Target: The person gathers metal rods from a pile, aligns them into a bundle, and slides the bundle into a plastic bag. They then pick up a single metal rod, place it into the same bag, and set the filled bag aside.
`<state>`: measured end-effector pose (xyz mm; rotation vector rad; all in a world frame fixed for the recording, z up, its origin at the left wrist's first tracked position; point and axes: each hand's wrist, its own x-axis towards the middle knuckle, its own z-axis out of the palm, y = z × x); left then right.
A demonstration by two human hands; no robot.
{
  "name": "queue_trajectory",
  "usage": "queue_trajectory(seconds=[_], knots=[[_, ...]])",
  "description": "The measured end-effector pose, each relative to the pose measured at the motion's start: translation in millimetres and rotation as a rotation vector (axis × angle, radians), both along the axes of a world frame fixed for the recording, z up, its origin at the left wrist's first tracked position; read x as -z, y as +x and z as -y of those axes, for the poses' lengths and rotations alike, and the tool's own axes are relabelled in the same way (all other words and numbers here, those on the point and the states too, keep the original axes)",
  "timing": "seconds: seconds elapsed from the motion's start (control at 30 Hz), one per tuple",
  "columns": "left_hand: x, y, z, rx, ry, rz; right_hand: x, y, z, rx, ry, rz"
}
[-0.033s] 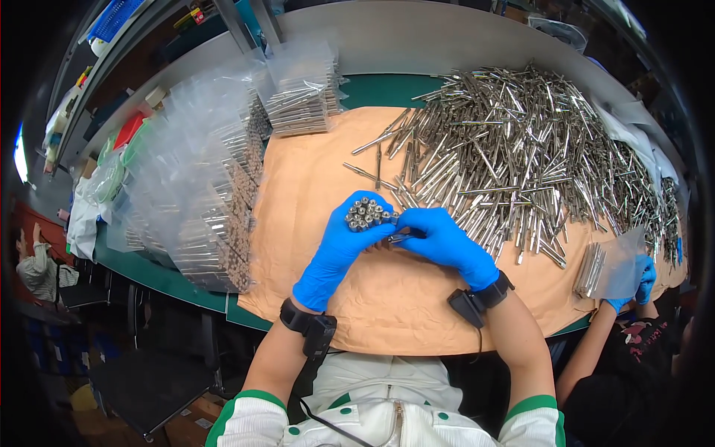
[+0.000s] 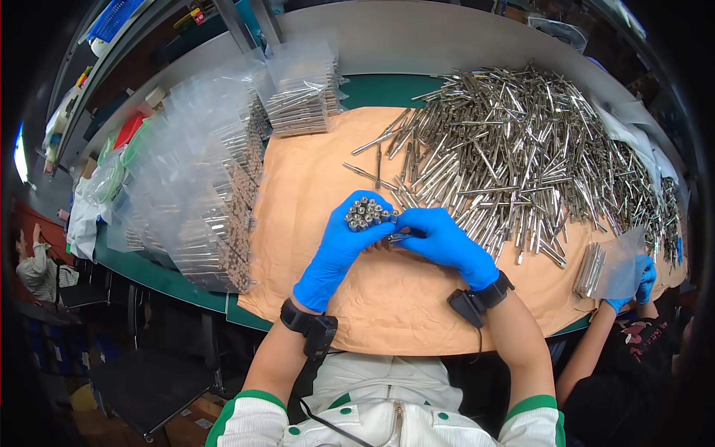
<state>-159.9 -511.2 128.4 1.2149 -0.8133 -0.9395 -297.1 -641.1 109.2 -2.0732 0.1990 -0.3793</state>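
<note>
My left hand [image 2: 344,231], in a blue glove, is wrapped round a bundle of metal rods [image 2: 365,214] whose round, hollow-looking ends face up. Close against it, my right hand [image 2: 439,237], gloved in blue too, has its fingers pinched on one or more metal rods [image 2: 406,235]; how many is hidden by the fingers. Both hands are over the brown paper [image 2: 313,290] spread on the table. Beyond them to the right rises a large loose pile of similar silvery rods [image 2: 514,149]. A few single rods [image 2: 378,165] lie at its left edge.
Clear bags packed with rods [image 2: 216,186] are stacked along the left, with another stack of bags [image 2: 302,89] behind. At right, a co-worker's gloved hands [image 2: 642,279] hold a bag of rods [image 2: 596,270]. A grey panel [image 2: 402,45] bounds the back; a black chair [image 2: 153,380] stands lower left.
</note>
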Motion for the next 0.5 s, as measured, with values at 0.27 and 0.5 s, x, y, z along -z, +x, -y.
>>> queue_trajectory(seconds=[0.27, 0.5], knots=[[1.3, 0.7, -1.5, 0.051, -0.019, 0.011, -1.2, -0.7, -1.4, 0.005, -0.01, 0.001], [10.0, -1.6, 2.0, -0.028, -0.149, -0.004, -2.0, 0.8, 1.5, 0.043, -0.285, 0.154]])
